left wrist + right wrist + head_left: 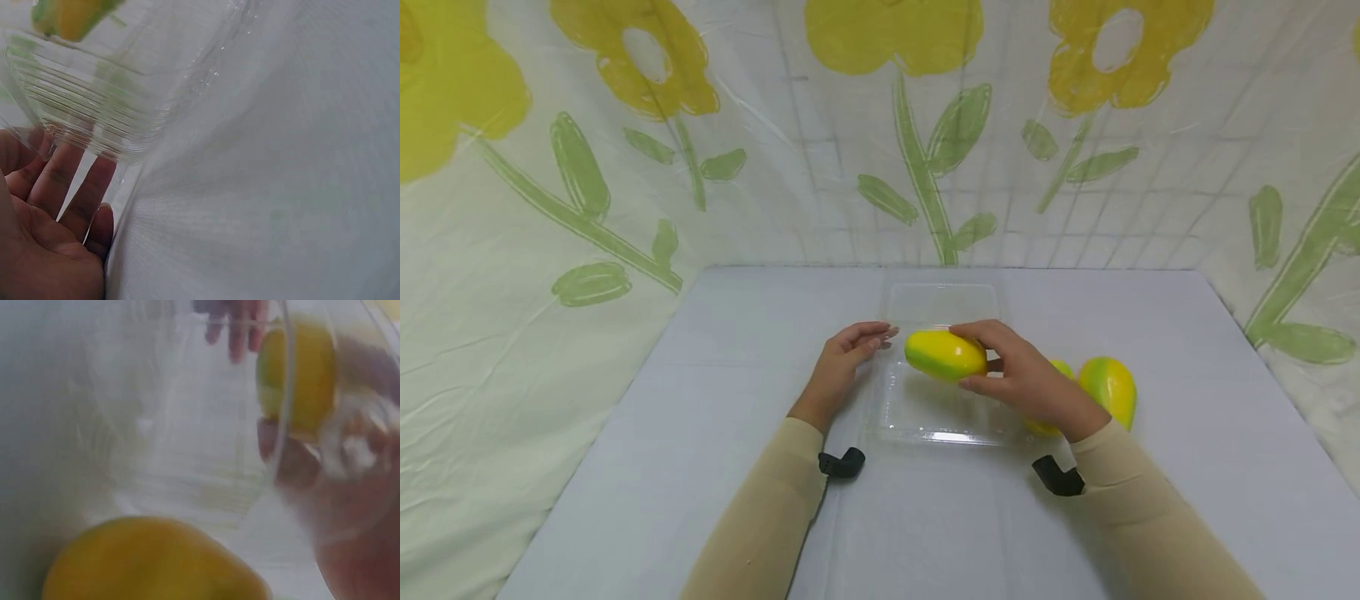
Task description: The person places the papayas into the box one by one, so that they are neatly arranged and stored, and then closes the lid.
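Note:
My right hand (1030,379) grips a shiny yellow-green mango (943,354) by one end, between thumb and fingers. It is held above a clear plastic container (917,429), whose lid (943,298) lies folded back on the far side. In the right wrist view the held mango (303,375) shows behind clear plastic. My left hand (844,367) is at the container's left edge with fingers extended; the left wrist view shows its fingertips against the ridged plastic (94,112). Whether the thumb presses the rim is hard to tell.
Right of the container sits another mango (1108,387), with one more (1042,428) mostly hidden under my right wrist. A mango (156,562) is close below the right wrist camera. Behind the white table (722,500) hangs a flower-printed sheet (760,192).

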A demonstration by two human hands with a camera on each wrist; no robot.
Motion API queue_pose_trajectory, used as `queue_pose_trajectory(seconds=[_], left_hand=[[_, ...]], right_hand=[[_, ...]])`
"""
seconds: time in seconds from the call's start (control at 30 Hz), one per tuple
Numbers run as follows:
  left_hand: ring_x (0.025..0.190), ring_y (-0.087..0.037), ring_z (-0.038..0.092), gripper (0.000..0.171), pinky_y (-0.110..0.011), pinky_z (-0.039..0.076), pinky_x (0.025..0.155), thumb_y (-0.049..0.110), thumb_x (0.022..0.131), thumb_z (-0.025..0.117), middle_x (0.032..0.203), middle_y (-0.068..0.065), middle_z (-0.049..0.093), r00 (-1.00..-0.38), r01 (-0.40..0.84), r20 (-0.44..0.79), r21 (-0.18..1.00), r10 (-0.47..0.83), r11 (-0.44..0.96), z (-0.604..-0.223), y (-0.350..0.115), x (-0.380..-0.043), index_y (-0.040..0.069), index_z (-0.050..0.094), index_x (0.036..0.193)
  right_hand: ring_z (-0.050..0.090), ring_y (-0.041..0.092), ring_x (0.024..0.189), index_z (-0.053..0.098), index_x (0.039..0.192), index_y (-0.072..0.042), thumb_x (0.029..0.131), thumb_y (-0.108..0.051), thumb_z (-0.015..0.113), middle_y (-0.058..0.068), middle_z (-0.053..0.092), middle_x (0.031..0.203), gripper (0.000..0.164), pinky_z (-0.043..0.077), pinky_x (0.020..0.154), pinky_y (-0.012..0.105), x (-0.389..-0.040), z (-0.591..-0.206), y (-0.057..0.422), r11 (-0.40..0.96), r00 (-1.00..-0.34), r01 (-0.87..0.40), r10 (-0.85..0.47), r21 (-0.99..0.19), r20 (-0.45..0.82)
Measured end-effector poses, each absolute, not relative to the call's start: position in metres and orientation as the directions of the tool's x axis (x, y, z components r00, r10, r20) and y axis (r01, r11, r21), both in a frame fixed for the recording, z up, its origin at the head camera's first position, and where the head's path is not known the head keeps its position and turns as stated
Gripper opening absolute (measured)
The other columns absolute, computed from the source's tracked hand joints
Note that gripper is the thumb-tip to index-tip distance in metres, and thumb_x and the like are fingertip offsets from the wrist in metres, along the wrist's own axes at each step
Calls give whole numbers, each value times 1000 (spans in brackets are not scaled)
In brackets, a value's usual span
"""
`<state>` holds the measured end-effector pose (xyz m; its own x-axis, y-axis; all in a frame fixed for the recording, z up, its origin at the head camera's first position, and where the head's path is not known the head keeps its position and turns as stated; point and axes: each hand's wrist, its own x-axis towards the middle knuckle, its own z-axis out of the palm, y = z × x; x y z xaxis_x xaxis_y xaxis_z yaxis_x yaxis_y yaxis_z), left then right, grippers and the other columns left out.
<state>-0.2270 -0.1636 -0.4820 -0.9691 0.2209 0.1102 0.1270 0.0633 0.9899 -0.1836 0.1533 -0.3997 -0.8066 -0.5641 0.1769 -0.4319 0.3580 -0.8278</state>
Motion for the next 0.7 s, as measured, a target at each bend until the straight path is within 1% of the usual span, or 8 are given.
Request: queue_pose_trajectory(seconds=[0.17,0.3,0.47,0.53,0.7], left_hand=[[127,-21,66,31,-47,42,118,21,112,63,138,4,73,-970,124,105,990,219,75,-481,-164,-227,16,70,142],[127,-21,67,31,-47,42,117,22,112,63,137,4,73,-971,126,107,989,214,80,-481,-163,-226,17,71,141],[127,-22,67,31,-46,42,118,20,112,63,137,2,74,-970,134,118,989,213,62,-481,-163,-226,14,70,142],[126,-23,67,31,-46,41,118,20,112,63,137,1,74,-969,135,121,989,216,52,-481,-163,-226,13,70,142],[126,-23,67,31,-47,40,119,21,112,63,137,1,74,-969,132,117,990,219,55,-479,-163,-225,13,70,141]], right_hand=[[55,30,129,53,156,-6,99,-7,82,11,53,154,64,57,102,51,-184,-406,143,371,-791,-460,-583,-807,183],[55,31,130,53,157,-5,99,-7,82,12,54,153,65,57,101,51,-185,-410,136,407,-791,-473,-587,-781,173],[55,31,134,53,157,-5,99,-8,81,12,56,153,65,55,103,52,-187,-416,127,450,-793,-485,-587,-750,160],[54,31,136,53,157,-4,98,-7,82,12,56,153,65,53,106,53,-187,-418,124,460,-793,-489,-588,-741,158],[51,34,142,54,156,-2,97,-5,83,14,56,154,66,41,118,54,-189,-422,118,485,-799,-490,-583,-725,150]])
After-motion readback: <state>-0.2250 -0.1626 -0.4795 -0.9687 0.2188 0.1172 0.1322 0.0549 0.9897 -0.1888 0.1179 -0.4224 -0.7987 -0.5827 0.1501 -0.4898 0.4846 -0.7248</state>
